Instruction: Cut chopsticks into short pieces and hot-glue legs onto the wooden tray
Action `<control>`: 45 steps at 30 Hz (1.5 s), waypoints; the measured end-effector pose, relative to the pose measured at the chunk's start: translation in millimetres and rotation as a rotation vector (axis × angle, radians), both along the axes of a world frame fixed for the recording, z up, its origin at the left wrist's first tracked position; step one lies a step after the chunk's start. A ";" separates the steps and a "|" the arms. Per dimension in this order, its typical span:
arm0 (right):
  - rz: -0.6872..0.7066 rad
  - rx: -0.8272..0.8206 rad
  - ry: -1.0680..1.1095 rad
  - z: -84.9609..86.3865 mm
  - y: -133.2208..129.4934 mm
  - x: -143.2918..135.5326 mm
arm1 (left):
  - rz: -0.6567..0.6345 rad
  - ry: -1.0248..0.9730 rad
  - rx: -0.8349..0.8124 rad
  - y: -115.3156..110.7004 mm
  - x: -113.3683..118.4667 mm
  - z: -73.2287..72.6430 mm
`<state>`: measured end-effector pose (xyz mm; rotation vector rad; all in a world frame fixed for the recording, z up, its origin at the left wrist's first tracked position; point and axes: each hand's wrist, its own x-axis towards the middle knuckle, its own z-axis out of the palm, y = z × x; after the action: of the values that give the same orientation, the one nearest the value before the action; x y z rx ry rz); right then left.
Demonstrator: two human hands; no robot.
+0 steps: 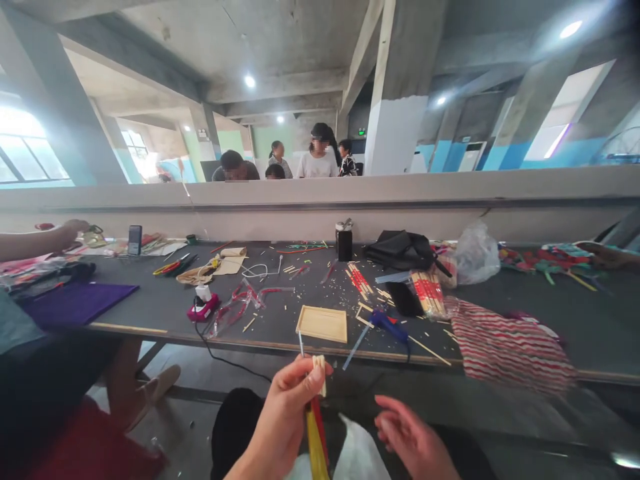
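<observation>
Near the bottom centre, my left hand [295,393] is closed round a small bundle of pale wooden sticks [320,375], pinched between thumb and fingers. Red and yellow strips [316,437] hang down just below that hand. My right hand [407,430] is to the right, over my lap, with its index finger stretched out and the other fingers loosely curled; it touches nothing visible. Beyond the left hand, a shallow wooden tray [323,324] lies at the table's front edge. A blue glue gun [390,325] rests to the right of the tray, among loose sticks.
Bundled red-and-wood sticks [427,293], a black bag [400,249] and striped cloth [505,340] lie to the right. At left are a magenta power socket [203,307], scissors [173,265] and purple cloth [80,303]. Another person's arm [40,241] reaches over the table's far left.
</observation>
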<state>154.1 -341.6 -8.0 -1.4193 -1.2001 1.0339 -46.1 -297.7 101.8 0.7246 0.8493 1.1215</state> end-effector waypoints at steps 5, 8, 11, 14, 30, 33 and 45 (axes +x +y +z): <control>0.111 0.150 0.254 38.5 11.7 -28.2 | -0.046 -0.168 -0.040 6.5 26.7 2.0; 0.161 0.221 0.220 50.4 15.6 -49.4 | -0.079 -0.202 -0.073 12.1 37.3 10.8; 0.119 0.226 0.303 47.9 28.5 -57.5 | -0.052 -0.208 -0.055 21.5 44.6 19.1; 0.121 0.088 0.508 41.6 48.4 -52.9 | -0.072 -0.243 -0.071 37.0 50.7 25.3; 0.141 0.053 0.582 107.0 87.6 9.1 | 0.002 -0.311 -0.045 106.5 49.3 52.7; -0.006 0.240 0.317 123.5 111.1 16.6 | 0.005 -0.322 -0.064 109.4 59.2 51.6; -0.029 0.407 0.043 122.7 133.6 15.9 | -0.089 -0.314 -0.096 104.0 84.0 47.2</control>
<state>170.0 -208.1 114.7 -1.0875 -1.2697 0.7429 38.0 -193.8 149.1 0.4854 0.5947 1.0725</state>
